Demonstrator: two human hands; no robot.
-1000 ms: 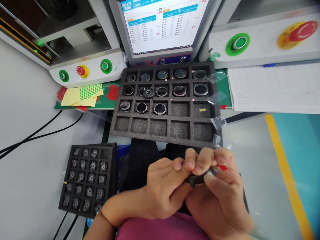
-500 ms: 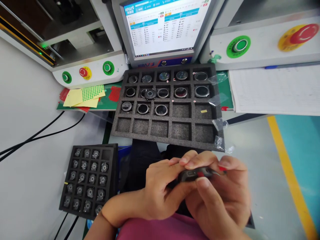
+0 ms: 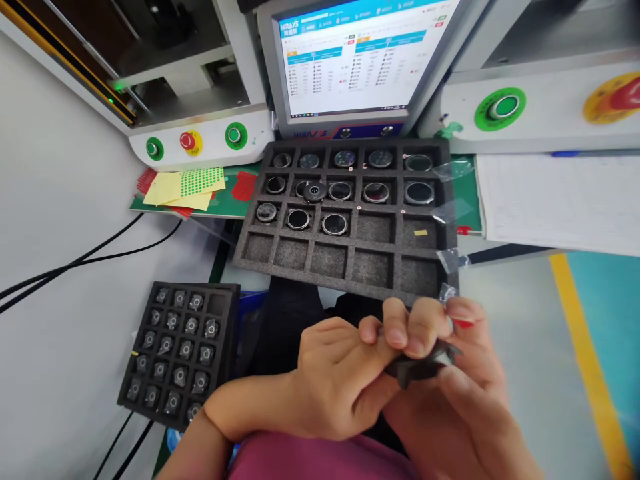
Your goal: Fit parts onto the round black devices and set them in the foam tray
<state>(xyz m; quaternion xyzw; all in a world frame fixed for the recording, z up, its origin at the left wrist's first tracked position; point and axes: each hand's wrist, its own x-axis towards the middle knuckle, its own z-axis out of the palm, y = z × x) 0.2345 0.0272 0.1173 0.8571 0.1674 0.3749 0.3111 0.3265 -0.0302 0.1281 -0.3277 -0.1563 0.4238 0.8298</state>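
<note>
Head view: my left hand and right hand both clamped on small dark round watch-like part, pinched between fingertips in front of my chest, just below near edge of large black foam compartment tray. Smaller black foam tray of grey parts sits left, apart from hands.

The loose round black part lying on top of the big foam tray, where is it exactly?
In the head view, the round black part rests on the divider of the large foam tray, second row, between the second and third cells from the left, below the monitor.
</note>
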